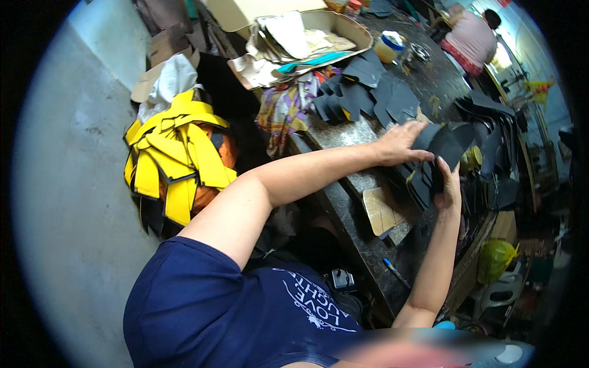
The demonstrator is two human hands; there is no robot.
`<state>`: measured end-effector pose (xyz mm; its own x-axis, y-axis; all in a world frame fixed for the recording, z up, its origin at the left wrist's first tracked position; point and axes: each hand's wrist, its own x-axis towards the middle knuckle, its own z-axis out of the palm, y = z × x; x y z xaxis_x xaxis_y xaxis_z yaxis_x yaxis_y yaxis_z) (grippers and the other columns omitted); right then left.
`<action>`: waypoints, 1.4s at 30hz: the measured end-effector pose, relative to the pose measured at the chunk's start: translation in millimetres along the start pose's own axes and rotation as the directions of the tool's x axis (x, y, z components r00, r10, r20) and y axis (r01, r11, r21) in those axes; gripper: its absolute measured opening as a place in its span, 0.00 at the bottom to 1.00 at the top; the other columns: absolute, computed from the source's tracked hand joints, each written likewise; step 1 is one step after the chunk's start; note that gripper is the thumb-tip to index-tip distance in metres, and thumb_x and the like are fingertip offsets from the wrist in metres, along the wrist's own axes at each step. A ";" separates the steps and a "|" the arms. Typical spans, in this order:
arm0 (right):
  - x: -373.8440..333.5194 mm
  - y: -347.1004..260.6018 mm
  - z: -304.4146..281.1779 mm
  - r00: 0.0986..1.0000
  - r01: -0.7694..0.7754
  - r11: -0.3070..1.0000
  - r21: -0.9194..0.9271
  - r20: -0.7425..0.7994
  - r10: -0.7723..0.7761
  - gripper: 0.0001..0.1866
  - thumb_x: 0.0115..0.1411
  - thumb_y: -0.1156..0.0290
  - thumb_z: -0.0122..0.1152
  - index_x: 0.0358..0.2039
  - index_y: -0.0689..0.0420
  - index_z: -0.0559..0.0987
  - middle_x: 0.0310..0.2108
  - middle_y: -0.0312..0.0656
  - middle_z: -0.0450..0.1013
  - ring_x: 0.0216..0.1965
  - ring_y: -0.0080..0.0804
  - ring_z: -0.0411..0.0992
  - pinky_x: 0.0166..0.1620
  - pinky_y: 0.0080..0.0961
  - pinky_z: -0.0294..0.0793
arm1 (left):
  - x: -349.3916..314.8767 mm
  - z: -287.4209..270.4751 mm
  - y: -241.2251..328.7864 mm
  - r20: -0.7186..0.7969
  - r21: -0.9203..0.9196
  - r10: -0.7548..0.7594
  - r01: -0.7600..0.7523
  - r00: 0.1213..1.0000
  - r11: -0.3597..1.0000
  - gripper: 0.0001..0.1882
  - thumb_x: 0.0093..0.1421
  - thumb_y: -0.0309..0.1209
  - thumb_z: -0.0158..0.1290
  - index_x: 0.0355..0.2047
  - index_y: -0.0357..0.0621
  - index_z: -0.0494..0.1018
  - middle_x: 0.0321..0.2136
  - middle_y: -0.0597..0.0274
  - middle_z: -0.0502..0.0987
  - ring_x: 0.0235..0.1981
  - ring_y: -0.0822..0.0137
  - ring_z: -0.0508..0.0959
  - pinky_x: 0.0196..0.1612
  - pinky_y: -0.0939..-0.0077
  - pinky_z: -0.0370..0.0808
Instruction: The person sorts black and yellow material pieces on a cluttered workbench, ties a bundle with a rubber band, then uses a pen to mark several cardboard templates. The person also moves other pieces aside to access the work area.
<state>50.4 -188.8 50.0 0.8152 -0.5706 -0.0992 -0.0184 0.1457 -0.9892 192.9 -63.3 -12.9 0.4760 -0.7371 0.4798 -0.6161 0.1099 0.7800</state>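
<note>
A curved black sheet piece [453, 145], leather-like, is held up over the workbench between my two hands. My left hand [402, 145] reaches across from the left, its fingers and thumb at the piece's left edge. From below, my right hand [449, 187] grips the lower part with thumb and fingers; some of its fingers are hidden behind it. Under and beside the hands lie more black cut pieces [392, 98]. A tan card-like piece [380, 210] rests on a speckled slab [402, 232] just below my left wrist.
A tray of papers [350, 27] and a lidded jar [388, 48] stand at the back. Stacked black pieces [488, 113] lie to the right. A pen [396, 272] is near the bench's front edge. Yellow straps [178, 153] hang at left. Another person [469, 40] sits far right.
</note>
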 end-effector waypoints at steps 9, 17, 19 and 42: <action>8.2 36.6 -30.9 1.000 -0.013 0.967 0.255 -0.006 0.015 0.32 0.53 0.71 0.66 0.58 0.56 0.66 0.50 0.42 0.71 0.48 0.37 0.73 0.49 0.35 0.77 | 7.9 -0.7 23.2 -0.221 -0.131 -0.184 0.158 0.958 0.979 0.38 0.65 0.55 0.43 0.61 0.34 0.59 0.59 0.41 0.63 0.62 0.46 0.60 0.65 0.59 0.54; 11.0 32.9 -28.1 0.998 0.042 0.988 0.149 -0.054 -0.034 0.34 0.50 0.70 0.69 0.58 0.55 0.67 0.49 0.41 0.72 0.47 0.37 0.73 0.50 0.35 0.75 | 12.1 -16.1 18.6 -0.019 0.154 -0.502 0.499 0.865 0.853 0.34 0.61 0.55 0.46 0.52 0.35 0.70 0.46 0.36 0.74 0.51 0.39 0.72 0.59 0.55 0.65; 11.4 34.6 -34.6 0.995 0.012 0.989 0.148 -0.102 0.003 0.34 0.50 0.70 0.69 0.58 0.55 0.67 0.48 0.41 0.72 0.46 0.37 0.73 0.50 0.35 0.76 | 19.0 -23.1 14.5 0.068 0.175 -0.338 0.323 0.939 0.930 0.30 0.65 0.51 0.42 0.50 0.35 0.72 0.47 0.44 0.76 0.49 0.43 0.75 0.56 0.58 0.68; -19.8 20.5 -73.3 0.927 0.283 0.896 0.342 -0.337 -0.164 0.28 0.50 0.80 0.66 0.53 0.58 0.69 0.45 0.43 0.74 0.46 0.38 0.75 0.51 0.38 0.77 | 20.5 5.8 20.1 0.145 -0.748 -0.448 0.394 0.882 0.533 0.31 0.58 0.30 0.59 0.58 0.33 0.59 0.41 0.49 0.77 0.40 0.62 0.79 0.40 0.70 0.80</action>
<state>-8.6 -233.8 23.8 0.5640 -0.8251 0.0338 0.4119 0.2455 -0.8775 186.6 -80.1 10.2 0.6049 -0.7961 0.0152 0.3289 0.2672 0.9058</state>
